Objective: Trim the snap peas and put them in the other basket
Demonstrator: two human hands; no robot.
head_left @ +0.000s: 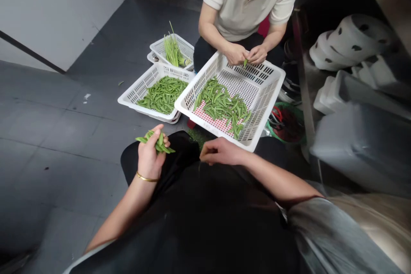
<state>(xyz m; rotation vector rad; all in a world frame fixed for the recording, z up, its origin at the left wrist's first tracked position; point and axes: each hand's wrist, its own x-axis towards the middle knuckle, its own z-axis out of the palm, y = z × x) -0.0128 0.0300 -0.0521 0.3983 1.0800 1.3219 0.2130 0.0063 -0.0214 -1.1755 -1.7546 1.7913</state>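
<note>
Several green pods (162, 147) are held in my left hand (151, 152), its fingers curled around them, in front of the left basket. My right hand (221, 151) is closed near the front edge of the large white basket (210, 127); a thin strand hangs below its fingertips, too small to name. Loose green pods (221, 105) lie in the large basket. More pods (165, 93) fill part of the smaller white basket (128, 99) at its left.
Across the large basket sits a person in a pale shirt (237, 8), both hands over its far side with a pod. Behind the left basket, a white tray (156, 47) holds long green stalks (173, 50). Grey bins (359, 141) and a green-rimmed basket (289, 139) stand at the right.
</note>
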